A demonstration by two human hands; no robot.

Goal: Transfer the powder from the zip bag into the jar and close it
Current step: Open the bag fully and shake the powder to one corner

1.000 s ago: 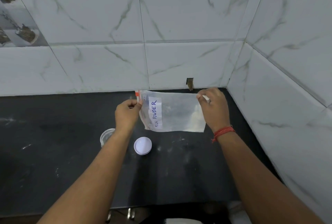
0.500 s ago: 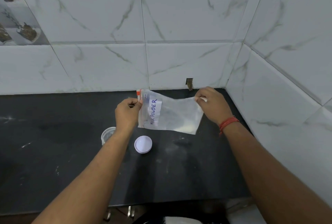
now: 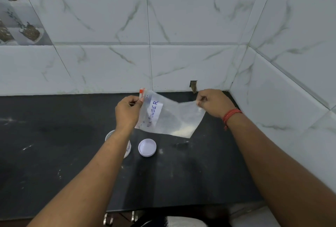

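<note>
Premises: a domestic kitchen corner. A black stone countertop (image 3: pixel 54 154), dusted with white specks, meets two walls of glossy white marble-effect tiles (image 3: pixel 109 26) with grey-green veining. A decorative tile (image 3: pixel 16 17) at upper left depicts food in bowls. Metal cabinet handles (image 3: pixel 109 219) show below the counter's front edge.
</note>
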